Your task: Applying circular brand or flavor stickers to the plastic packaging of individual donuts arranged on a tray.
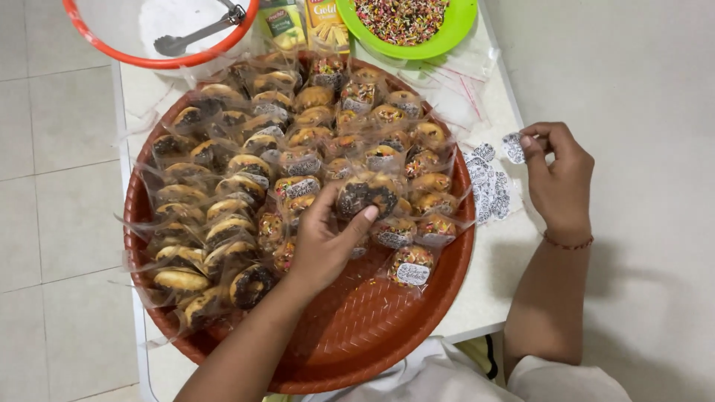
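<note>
Over the round reddish-brown woven tray [387,327], the left hand [324,242] is laid, its thumb and fingers closed around one bagged chocolate-topped donut [366,195] near the tray's middle; the bag appears to be steadied flat, its face turned up. Off the tray's right edge, above the white tabletop [491,283], the right hand [558,179] is held with a small round patterned sticker [513,147] pinched between thumb and fingertips. Just beside it, a sheet of like stickers [488,186] is kept on the tabletop, within easy reach. Rows of wrapped donuts [223,201] are packed across the tray, many already stickered. At the far edge, a green bowl of coloured sprinkles [406,22] and an orange-rimmed basin [160,33] with a metal utensil are noted.
</note>
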